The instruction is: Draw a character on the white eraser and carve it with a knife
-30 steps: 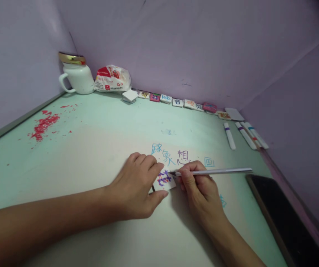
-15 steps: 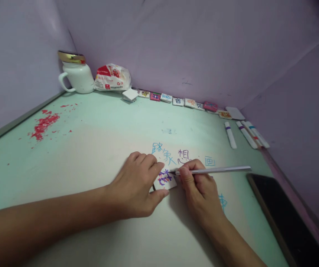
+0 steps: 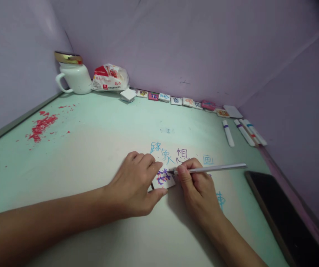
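Note:
A small square white block (image 3: 167, 183) lies on the table, bearing a purple character with orange-red marks. My left hand (image 3: 138, 183) grips it from the left, index finger along its far side and thumb at its near edge. In a pen grip, my right hand (image 3: 197, 183) holds a slim silver craft knife (image 3: 220, 168). Its dark pointed tip meets the block's face near the purple strokes, and the handle points right. Part of the block is hidden beneath my left fingers.
Blue and purple characters mark the table (image 3: 92, 155). A black phone (image 3: 279, 215) lies at right, near several white markers (image 3: 228, 133). Along the back wall are a lidded white mug (image 3: 77, 78), a plastic packet (image 3: 110, 79) and lettered blocks (image 3: 176, 101). Red shavings (image 3: 42, 126) lie at left.
The whole view has shifted slightly to the left. The knife's handle end has tipped up a little relative to the phone, while both hands keep their grips.

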`<state>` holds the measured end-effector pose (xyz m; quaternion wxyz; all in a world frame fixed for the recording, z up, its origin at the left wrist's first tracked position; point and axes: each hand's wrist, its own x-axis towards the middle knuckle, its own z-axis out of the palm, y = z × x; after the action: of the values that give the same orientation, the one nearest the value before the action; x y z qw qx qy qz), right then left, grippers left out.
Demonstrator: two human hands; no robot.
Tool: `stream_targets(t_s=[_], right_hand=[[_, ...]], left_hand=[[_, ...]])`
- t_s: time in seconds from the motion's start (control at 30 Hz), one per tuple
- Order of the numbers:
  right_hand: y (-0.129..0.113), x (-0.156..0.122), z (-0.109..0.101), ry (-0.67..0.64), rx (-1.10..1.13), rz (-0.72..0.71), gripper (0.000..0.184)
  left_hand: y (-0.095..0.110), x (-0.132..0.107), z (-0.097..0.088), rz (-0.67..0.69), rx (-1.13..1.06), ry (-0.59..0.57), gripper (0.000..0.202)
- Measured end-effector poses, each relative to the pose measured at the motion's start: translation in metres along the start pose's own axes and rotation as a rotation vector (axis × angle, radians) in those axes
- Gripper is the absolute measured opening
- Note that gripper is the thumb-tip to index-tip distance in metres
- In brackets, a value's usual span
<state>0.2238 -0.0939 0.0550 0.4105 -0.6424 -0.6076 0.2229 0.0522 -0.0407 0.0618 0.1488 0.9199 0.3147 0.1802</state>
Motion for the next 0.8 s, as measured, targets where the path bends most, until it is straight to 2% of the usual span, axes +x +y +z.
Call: stream_targets(t_s=[0.8], right_hand=[[-0.0020, 0.0003, -0.0010, -0.014, 0.008, 0.030, 0.027]], left_hand=[[0.0000, -0.0006, -0.0007, -0.001, 0.017, 0.006, 0.038]])
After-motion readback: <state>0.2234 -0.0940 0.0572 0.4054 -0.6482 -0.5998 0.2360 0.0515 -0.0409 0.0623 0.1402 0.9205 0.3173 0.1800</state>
